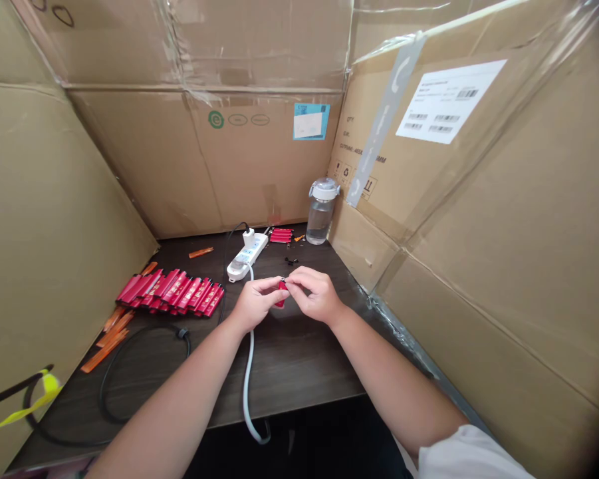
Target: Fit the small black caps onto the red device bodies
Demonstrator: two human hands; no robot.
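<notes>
My left hand (256, 303) and my right hand (315, 295) meet above the dark tabletop (289, 362), pinching a small red piece (280, 294) between their fingers. Much of the piece is hidden by my fingers, and a thin metal-looking tip shows at its top. To the left of my hands lies a long overlapping row of similar red rectangular pieces (169, 293) with gold markings. A small stack of red pieces (281, 235) lies at the back, and small black parts (292, 261) sit just beyond my right hand.
A white power strip (246, 256) with a plugged-in adapter and white cord stands left of the stack. A clear bottle (320, 213) stands at the back corner. Orange strips (107, 346) and a black cable (144, 339) lie left. Cardboard walls (204, 159) surround the table.
</notes>
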